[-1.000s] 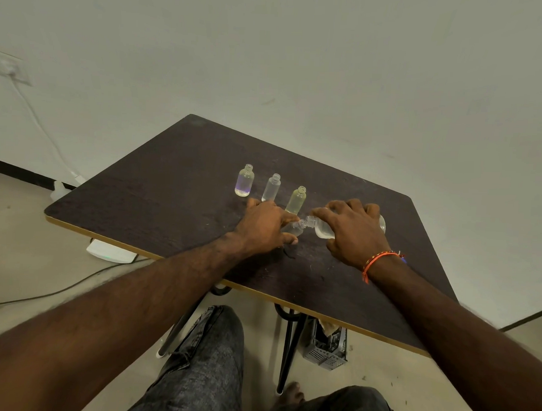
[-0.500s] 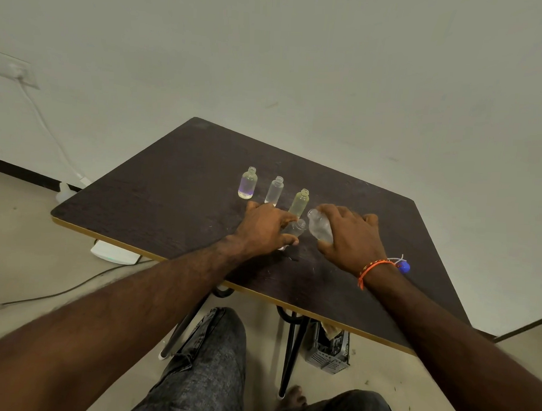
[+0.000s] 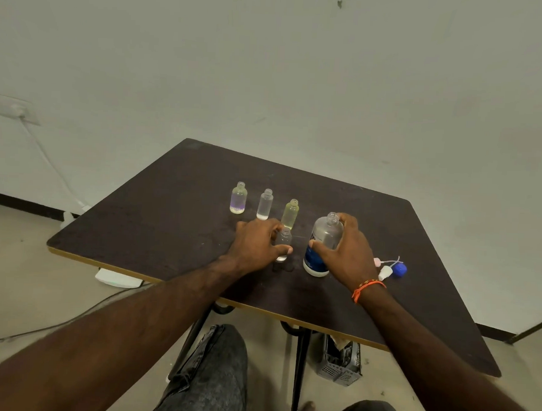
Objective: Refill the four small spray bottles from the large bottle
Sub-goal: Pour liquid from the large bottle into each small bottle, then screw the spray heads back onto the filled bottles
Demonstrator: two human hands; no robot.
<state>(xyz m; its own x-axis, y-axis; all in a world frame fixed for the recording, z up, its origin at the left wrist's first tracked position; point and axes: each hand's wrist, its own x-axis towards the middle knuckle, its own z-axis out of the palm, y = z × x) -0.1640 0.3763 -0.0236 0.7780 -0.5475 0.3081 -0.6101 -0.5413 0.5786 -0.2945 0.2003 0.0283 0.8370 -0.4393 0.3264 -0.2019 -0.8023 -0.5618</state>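
Observation:
The large clear bottle (image 3: pixel 323 242) with a blue label stands upright and uncapped on the dark table (image 3: pixel 169 219). My right hand (image 3: pixel 350 254) is wrapped around it. Just to its left my left hand (image 3: pixel 255 243) grips a small clear spray bottle (image 3: pixel 283 242), upright and without its cap. Behind the hands three more open small bottles stand in a row: a purple-tinted bottle (image 3: pixel 238 198), a clear bottle (image 3: pixel 265 204) and a yellowish bottle (image 3: pixel 290 213).
Spray caps with thin tubes (image 3: pixel 385 269) and a blue cap (image 3: pixel 399 270) lie right of my right hand. Below the table stand a grey basket (image 3: pixel 340 362) and a white device (image 3: pixel 119 280), with a cable (image 3: pixel 50 326) on the floor. My knees are under the near edge.
My right hand has swung the large bottle from tilted over the small bottle back to upright on the table. My left hand still holds the small bottle. The head camera tipped slightly.

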